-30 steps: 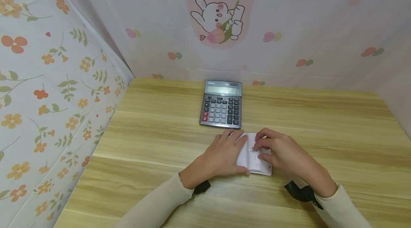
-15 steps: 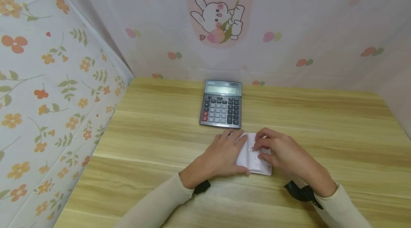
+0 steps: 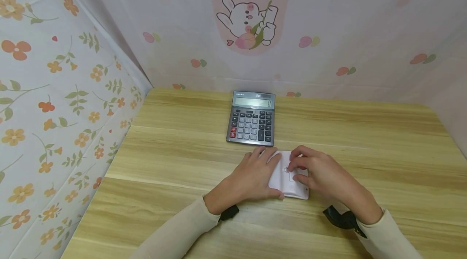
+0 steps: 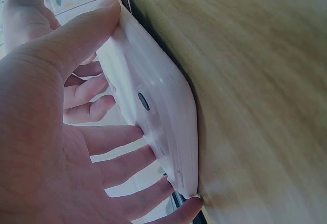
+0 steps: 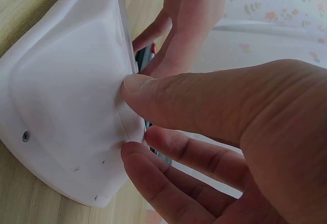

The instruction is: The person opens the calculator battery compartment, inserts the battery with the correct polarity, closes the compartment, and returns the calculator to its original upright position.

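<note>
A white, flat-backed device point(image 3: 296, 191) lies on the table with a small latch and a rectangular cover outline on its upper side. My left hand point(image 3: 253, 178) holds it from the left, thumb at the near edge and fingers spread toward the far edge; the left wrist view shows the thumb and fingertips against the white casing point(image 4: 153, 96). My right hand point(image 3: 322, 172) bends over the right half, a fingertip at the latch. In the right wrist view the thumb point(image 5: 173, 96) and fingertips touch the casing point(image 5: 66, 81). The device's underside is hidden.
A grey desk calculator point(image 3: 250, 119) lies face up just beyond the device, its display showing 0. The wooden table point(image 3: 175, 157) reaches a patterned cloth point(image 3: 182, 28) at the back and a floral cloth point(image 3: 47, 129) on the left.
</note>
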A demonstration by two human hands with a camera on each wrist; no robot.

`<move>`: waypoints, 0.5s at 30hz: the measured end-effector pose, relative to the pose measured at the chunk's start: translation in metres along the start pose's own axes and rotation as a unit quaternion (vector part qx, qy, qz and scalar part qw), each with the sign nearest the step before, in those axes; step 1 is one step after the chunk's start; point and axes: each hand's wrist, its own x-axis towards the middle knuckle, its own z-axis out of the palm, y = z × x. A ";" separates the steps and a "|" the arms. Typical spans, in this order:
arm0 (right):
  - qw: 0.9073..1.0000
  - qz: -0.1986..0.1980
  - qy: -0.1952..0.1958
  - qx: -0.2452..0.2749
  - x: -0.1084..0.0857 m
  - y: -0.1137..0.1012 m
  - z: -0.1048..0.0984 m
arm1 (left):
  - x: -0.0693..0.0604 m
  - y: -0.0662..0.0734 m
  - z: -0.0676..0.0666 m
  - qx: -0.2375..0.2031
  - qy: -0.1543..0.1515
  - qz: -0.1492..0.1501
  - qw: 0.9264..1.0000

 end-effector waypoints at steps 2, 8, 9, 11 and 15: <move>1.000 0.001 -0.001 -0.001 0.000 0.000 0.000 | 0.000 0.000 0.000 0.000 -0.001 -0.001 1.000; 1.000 -0.001 0.000 0.000 0.000 0.000 0.000 | 0.001 0.000 0.000 0.002 -0.001 -0.001 1.000; 1.000 -0.002 0.001 0.000 0.000 0.000 0.000 | 0.001 0.000 0.000 0.002 0.000 -0.001 1.000; 1.000 -0.005 0.003 -0.001 0.000 0.001 0.001 | 0.001 0.000 0.000 0.002 0.000 -0.001 1.000; 1.000 -0.009 0.006 -0.001 0.000 0.001 0.001 | 0.001 0.000 0.001 0.005 0.001 -0.001 1.000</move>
